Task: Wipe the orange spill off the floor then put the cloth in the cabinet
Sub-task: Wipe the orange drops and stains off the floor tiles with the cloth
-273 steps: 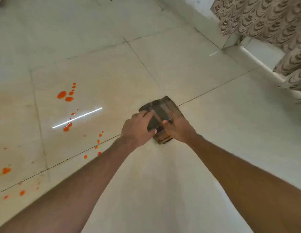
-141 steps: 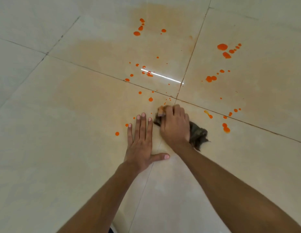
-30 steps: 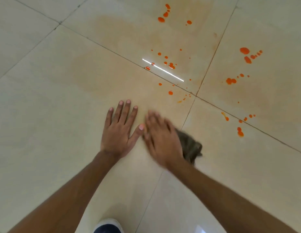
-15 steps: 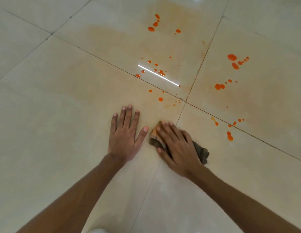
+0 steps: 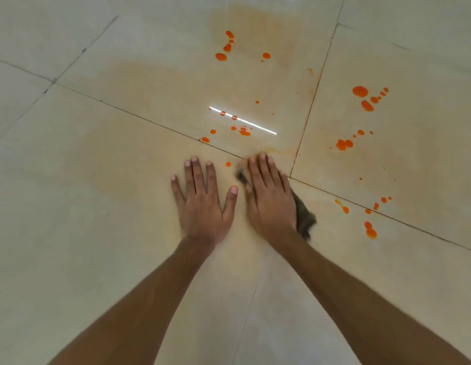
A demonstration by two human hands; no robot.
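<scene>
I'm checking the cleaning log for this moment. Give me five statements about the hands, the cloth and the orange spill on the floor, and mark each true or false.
1. The left hand lies flat on the pale tiled floor, fingers spread. True.
2. The right hand presses on the dark crumpled cloth. True.
3. The cloth is bright white. False: it is dark brownish grey.
4. All the orange droplets are gone. False: many remain ahead of the hands and to the right.
5. The left hand holds the cloth. False: it touches only bare floor, and the cloth is under the right hand.
</scene>
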